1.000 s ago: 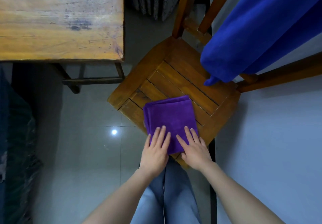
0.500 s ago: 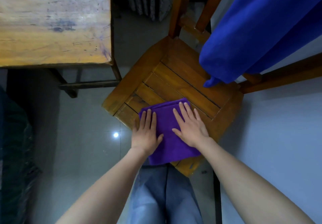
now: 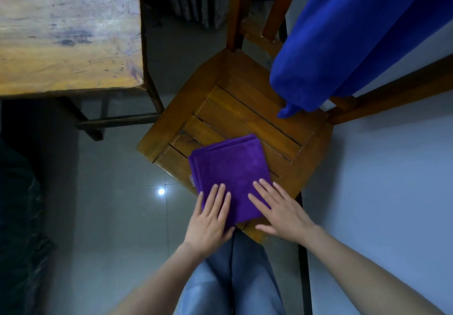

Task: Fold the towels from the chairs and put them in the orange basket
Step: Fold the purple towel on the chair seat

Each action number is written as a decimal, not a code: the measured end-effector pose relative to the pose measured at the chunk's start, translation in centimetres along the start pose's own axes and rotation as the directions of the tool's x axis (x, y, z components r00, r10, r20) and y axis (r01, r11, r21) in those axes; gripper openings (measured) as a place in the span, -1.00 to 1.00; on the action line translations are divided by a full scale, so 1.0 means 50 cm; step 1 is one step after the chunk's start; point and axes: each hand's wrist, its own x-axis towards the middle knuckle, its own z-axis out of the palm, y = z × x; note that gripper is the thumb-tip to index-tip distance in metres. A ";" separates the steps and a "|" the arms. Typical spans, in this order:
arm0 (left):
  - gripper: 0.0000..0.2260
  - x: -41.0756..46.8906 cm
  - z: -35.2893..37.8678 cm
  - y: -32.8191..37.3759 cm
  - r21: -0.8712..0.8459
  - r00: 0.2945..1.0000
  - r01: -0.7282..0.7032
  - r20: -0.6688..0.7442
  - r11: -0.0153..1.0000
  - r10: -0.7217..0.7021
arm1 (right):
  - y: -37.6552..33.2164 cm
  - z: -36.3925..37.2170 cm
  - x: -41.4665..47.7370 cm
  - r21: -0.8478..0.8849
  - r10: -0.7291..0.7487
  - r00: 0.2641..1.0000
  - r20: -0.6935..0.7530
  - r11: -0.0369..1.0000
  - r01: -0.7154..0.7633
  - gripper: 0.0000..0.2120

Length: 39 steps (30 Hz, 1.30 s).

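Purple towel point(image 3: 228, 167), folded square, lies on the wooden chair seat point(image 3: 245, 108) mid-frame. Left hand point(image 3: 210, 221) and right hand point(image 3: 282, 211) press flat on its near edge, fingers straight. Smoothing, I'd say; next comes gripping it for the basket, which is out of sight.

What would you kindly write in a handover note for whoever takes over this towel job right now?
Left hand: open, flat on the purple towel's near edge.
Right hand: open, fingers on the towel's near right corner.
Purple towel: folded, lying on the chair seat.
Blue towel: unfolded, hanging by the chair's back.
Orange basket: not in view.
Left: basket the purple towel, fold and basket the blue.
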 end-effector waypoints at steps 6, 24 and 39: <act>-0.08 0.001 0.027 0.018 -0.027 0.996 0.089 0.005 0.996 -0.089 | -0.001 0.032 0.013 0.047 0.054 0.998 -0.022 0.997 -0.053 -0.11; -0.64 0.012 -0.047 0.010 -0.078 0.971 -0.089 -0.227 0.993 0.069 | 0.001 -0.045 -0.036 -0.013 -0.041 0.906 -0.421 0.999 0.040 -0.58; -0.54 -0.031 -0.527 0.093 0.177 0.896 -0.133 -0.399 0.975 0.194 | 0.054 -0.460 -0.219 -0.233 -0.154 0.751 -0.642 0.972 0.001 -0.72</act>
